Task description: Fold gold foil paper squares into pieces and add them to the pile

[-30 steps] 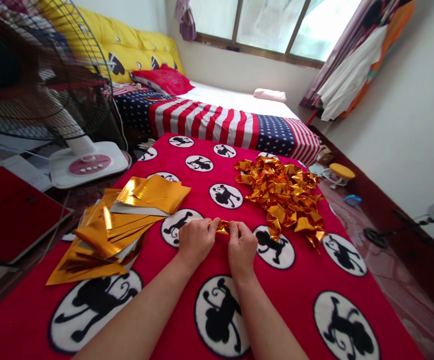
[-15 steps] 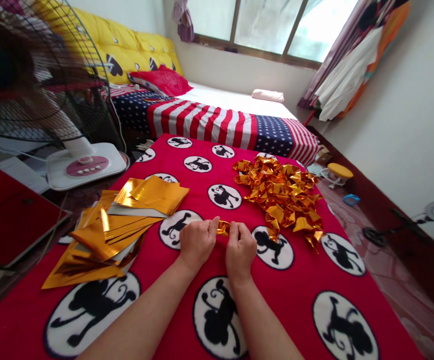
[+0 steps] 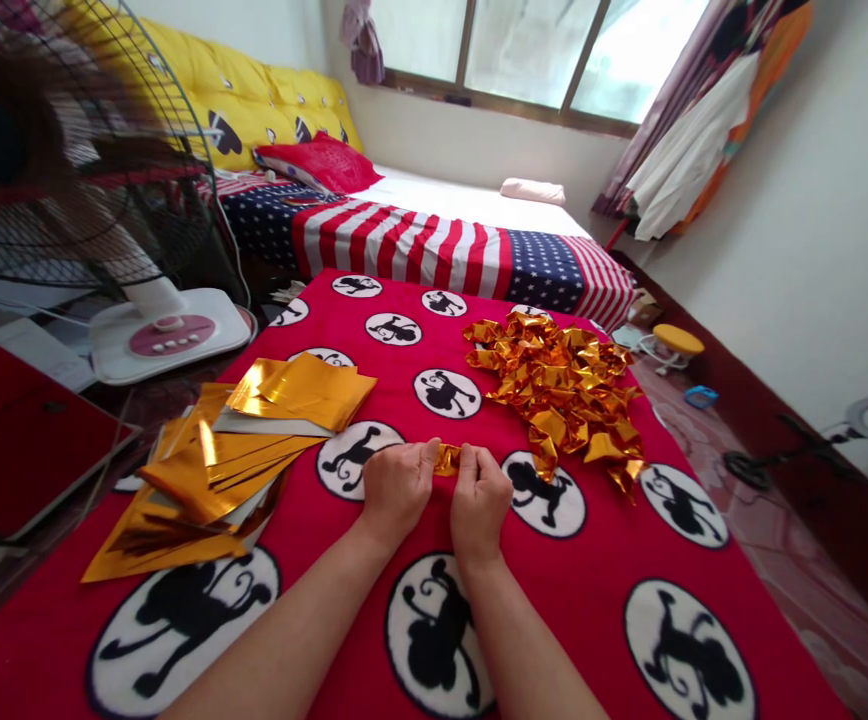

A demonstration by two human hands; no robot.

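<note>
A small folded piece of gold foil (image 3: 447, 459) sits between the two hands, over the middle of the red cloth (image 3: 584, 600) with its black monkeys in white circles. At its 8 o'clock, the left hand (image 3: 398, 490) pinches one end between thumb and curled fingers; at 4 o'clock, the right hand (image 3: 482, 497) pinches the other end the same way. How the hidden fingertips press, I cannot tell.

On the cloth, a loose stack of flat gold sheets (image 3: 235, 460) fans out at 9 o'clock, and a heap of folded foil pieces (image 3: 561, 385) lies at 2 o'clock.

Past the cloth's edge, a white-based fan (image 3: 171, 335) stands at 10 o'clock, a bed with a star-and-striped cover (image 3: 419, 240) at 12, a yellow-topped stool (image 3: 678, 338) at 2.
</note>
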